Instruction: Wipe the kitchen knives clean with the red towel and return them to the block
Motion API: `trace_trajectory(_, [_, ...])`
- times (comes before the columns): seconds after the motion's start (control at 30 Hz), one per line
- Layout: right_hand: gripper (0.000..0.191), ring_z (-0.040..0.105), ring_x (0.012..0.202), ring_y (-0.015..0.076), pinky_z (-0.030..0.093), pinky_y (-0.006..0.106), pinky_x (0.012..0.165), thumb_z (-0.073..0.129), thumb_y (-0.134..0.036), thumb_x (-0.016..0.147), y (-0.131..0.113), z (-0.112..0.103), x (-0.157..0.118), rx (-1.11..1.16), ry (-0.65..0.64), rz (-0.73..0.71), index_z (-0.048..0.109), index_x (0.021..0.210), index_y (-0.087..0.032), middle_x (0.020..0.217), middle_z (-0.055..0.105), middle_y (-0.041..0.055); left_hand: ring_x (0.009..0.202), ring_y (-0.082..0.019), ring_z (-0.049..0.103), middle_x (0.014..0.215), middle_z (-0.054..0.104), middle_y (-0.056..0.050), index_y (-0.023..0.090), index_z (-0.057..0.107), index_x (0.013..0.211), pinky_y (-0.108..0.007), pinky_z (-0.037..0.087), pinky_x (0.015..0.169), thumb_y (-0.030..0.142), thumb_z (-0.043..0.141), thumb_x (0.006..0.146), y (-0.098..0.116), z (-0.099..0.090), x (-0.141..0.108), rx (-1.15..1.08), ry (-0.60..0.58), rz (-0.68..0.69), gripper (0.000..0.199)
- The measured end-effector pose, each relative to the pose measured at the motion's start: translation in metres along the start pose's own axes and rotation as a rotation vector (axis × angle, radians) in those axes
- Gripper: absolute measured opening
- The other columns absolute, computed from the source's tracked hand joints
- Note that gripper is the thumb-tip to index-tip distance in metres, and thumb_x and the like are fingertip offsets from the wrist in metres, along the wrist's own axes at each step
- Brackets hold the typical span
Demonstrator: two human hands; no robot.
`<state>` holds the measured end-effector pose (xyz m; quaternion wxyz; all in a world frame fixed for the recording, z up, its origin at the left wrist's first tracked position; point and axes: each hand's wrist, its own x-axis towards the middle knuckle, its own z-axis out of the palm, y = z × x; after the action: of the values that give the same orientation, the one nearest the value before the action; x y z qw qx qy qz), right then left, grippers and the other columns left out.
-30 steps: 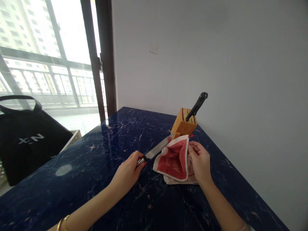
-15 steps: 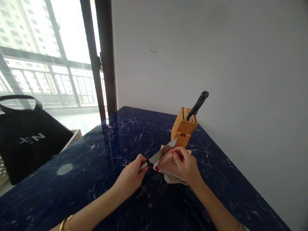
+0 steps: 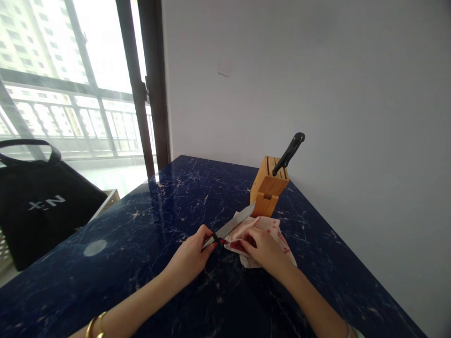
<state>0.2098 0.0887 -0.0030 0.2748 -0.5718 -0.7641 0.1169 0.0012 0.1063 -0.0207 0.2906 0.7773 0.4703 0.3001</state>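
Observation:
A kitchen knife (image 3: 235, 223) points away from me and slightly right, its handle in the closed fingers of my left hand (image 3: 190, 253). Pink-and-white patterned cloth (image 3: 275, 227) lies on the dark table beside and partly behind the blade, its folds loosened. My right hand (image 3: 265, 249) pinches an edge of that cloth close to the knife, the fingertips partly hidden in the folds. Just beyond the cloth stands a wooden knife block (image 3: 260, 183) with slots in its top. One black-handled knife (image 3: 289, 152) sticks up out of it.
The blue marble-patterned table (image 3: 165, 202) runs back to a pale wall (image 3: 317, 94) on the right and behind. At the left, a black bag (image 3: 38, 197) rests on a light crate (image 3: 107, 202) below the table edge. A window (image 3: 70, 94) lies beyond.
My right hand has moved down and left onto the cloth and taken hold of it. The cloth has spread open to the right. The knife has shifted slightly left.

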Motion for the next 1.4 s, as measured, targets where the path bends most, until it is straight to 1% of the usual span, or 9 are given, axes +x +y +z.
trace_trajectory(0.13, [0.012, 0.05, 0.056, 0.0125, 0.036, 0.024, 0.054, 0.048, -0.023, 0.072, 0.006, -0.007, 0.004, 0.138, 0.123, 0.109, 0.054, 0.062, -0.019, 0.059, 0.056, -0.002, 0.066, -0.014, 0.053, 0.074, 0.057, 0.002, 0.021, 0.042, 0.082, -0.023, 0.035, 0.06, 0.024, 0.045, 0.08, 0.001, 0.0, 0.001, -0.022, 0.01, -0.002, 0.004])
trace_trajectory(0.3, [0.017, 0.047, 0.052, 0.0111, 0.036, 0.021, 0.05, 0.046, -0.026, 0.073, 0.02, -0.012, 0.011, 0.668, 0.512, 0.349, 0.047, 0.058, -0.019, 0.054, 0.05, -0.0039, 0.053, -0.011, 0.051, 0.069, 0.055, 0.003, 0.022, 0.04, 0.081, -0.021, 0.034, 0.05, 0.027, 0.044, 0.08, 0.001, 0.005, -0.001, -0.07, -0.021, -0.087, 0.007])
trace_trajectory(0.4, [0.015, 0.048, 0.052, 0.011, 0.038, 0.021, 0.05, 0.051, -0.032, 0.074, 0.02, -0.014, 0.011, 0.802, 0.666, 0.362, 0.05, 0.065, -0.019, 0.057, 0.051, -0.0046, 0.05, -0.01, 0.049, 0.069, 0.054, 0.003, 0.022, 0.04, 0.082, -0.02, 0.033, 0.047, 0.027, 0.045, 0.079, 0.003, 0.009, -0.004, -0.1, -0.05, -0.089, 0.008])
trace_trajectory(0.57, [0.019, 0.057, 0.074, 0.018, 0.044, 0.029, 0.069, 0.052, -0.035, 0.076, 0.002, -0.009, 0.007, 0.632, 0.41, 0.177, 0.06, 0.083, -0.019, 0.081, 0.063, 0.0037, 0.059, -0.011, 0.048, 0.067, 0.054, 0.004, 0.021, 0.041, 0.08, -0.02, 0.033, 0.053, 0.023, 0.046, 0.078, 0.008, 0.013, -0.008, -0.089, -0.061, -0.018, 0.005])
trace_trajectory(0.7, [0.012, 0.057, 0.083, 0.0192, 0.042, 0.032, 0.078, 0.052, -0.025, 0.076, -0.008, -0.001, 0.005, 0.344, 0.302, 0.029, 0.062, 0.079, -0.02, 0.085, 0.064, 0.0044, 0.058, -0.011, 0.046, 0.066, 0.052, 0.004, 0.021, 0.041, 0.08, -0.019, 0.031, 0.053, 0.021, 0.046, 0.078, 0.011, 0.013, -0.008, -0.085, -0.07, -0.004, 0.005])
trace_trajectory(0.9, [0.03, 0.058, 0.078, 0.0177, 0.043, 0.031, 0.075, 0.051, -0.022, 0.075, 0.006, 0.0, 0.007, 0.228, 0.442, 0.093, 0.052, 0.104, -0.019, 0.085, 0.064, 0.004, 0.056, -0.011, 0.044, 0.065, 0.05, 0.004, 0.02, 0.041, 0.08, -0.019, 0.03, 0.051, 0.022, 0.046, 0.078, 0.015, 0.012, -0.01, -0.114, -0.099, 0.012, 0.006])
trace_trajectory(1.1, [0.016, 0.059, 0.08, 0.0187, 0.043, 0.031, 0.076, 0.05, -0.024, 0.075, 0.011, -0.002, 0.008, 0.182, 0.392, 0.119, 0.057, 0.088, -0.019, 0.088, 0.064, 0.0054, 0.057, -0.012, 0.045, 0.066, 0.051, 0.003, 0.021, 0.041, 0.08, -0.02, 0.031, 0.052, 0.022, 0.045, 0.078, 0.018, 0.01, -0.012, -0.108, -0.098, 0.023, 0.005])
trace_trajectory(1.27, [0.03, 0.059, 0.074, 0.0177, 0.044, 0.031, 0.072, 0.051, -0.027, 0.076, 0.011, -0.007, 0.008, 0.245, 0.429, 0.166, 0.047, 0.104, -0.019, 0.08, 0.063, 0.0028, 0.059, -0.012, 0.048, 0.068, 0.053, 0.003, 0.021, 0.041, 0.082, -0.021, 0.032, 0.055, 0.02, 0.043, 0.08, 0.02, 0.006, -0.012, -0.086, -0.086, 0.046, 0.004])
trace_trajectory(1.4, [0.022, 0.059, 0.074, 0.0178, 0.044, 0.031, 0.072, 0.05, -0.031, 0.077, 0.012, -0.008, 0.008, 0.22, 0.401, 0.141, 0.053, 0.096, -0.02, 0.081, 0.063, 0.003, 0.06, -0.012, 0.048, 0.067, 0.052, 0.003, 0.021, 0.041, 0.082, -0.021, 0.032, 0.055, 0.019, 0.043, 0.08, 0.019, 0.006, -0.012, -0.072, -0.079, 0.059, 0.004])
